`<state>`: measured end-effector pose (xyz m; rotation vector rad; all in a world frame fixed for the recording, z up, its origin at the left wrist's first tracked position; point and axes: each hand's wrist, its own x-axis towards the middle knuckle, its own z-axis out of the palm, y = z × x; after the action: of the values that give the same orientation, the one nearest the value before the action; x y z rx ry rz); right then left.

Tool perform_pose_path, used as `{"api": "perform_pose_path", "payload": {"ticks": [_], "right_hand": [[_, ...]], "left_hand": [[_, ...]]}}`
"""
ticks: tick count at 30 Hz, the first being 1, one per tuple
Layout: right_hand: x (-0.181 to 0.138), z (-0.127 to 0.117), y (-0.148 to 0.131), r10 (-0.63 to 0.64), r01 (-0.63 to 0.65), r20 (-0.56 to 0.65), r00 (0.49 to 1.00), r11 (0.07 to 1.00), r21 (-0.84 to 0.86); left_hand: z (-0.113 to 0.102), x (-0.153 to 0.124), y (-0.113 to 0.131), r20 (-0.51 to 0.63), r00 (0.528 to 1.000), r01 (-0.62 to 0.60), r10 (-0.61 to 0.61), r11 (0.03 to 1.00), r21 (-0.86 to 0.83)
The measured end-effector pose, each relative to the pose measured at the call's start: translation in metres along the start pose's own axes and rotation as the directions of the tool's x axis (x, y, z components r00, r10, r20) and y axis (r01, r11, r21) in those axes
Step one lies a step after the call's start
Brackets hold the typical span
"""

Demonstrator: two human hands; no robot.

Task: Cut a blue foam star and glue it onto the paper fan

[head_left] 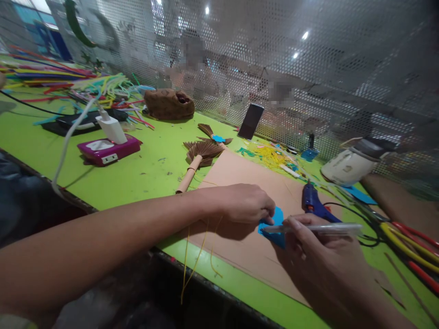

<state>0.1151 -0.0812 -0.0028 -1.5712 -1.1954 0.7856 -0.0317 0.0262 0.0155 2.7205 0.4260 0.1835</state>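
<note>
My left hand [245,203] is closed, its curled fingertips on the edge of a small blue piece of paper [278,214] that lies over a brown cardboard sheet [240,171]. In my right hand [320,256] is a clear-barrelled pen [334,227], gripped between thumb and fingers, its tip at the blue paper. Whether the tip has left a mark cannot be made out. Yellow strings [197,260] hang from under my left wrist over the table edge. Beyond my left forearm lies a brown paper tube [190,173] with a pleated brown paper fan [204,150] at its end.
A blue glue gun [310,198] with a black cord and red-and-yellow handled tools [408,237] lie at right. Further back are a white cup [351,164], yellow shreds [272,155], a leaning phone [251,121], a brown pouch [168,105] and a purple power adapter [109,148].
</note>
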Motion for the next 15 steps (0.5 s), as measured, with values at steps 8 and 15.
{"api": "perform_pose_path", "payload": {"ticks": [8, 15], "right_hand": [[-0.0014, 0.0005, -0.0012, -0.024, 0.023, -0.020, 1.000, 0.999, -0.023], [-0.0009, 0.0021, -0.0028, 0.008, -0.008, -0.018, 1.000, 1.000, 0.027]], "left_hand": [[0.0020, -0.0007, -0.0021, -0.013, 1.000, -0.003, 0.003, 1.000, -0.021], [0.0023, -0.0018, -0.0010, -0.003, 1.000, 0.000, 0.000, 1.000, 0.015]]}}
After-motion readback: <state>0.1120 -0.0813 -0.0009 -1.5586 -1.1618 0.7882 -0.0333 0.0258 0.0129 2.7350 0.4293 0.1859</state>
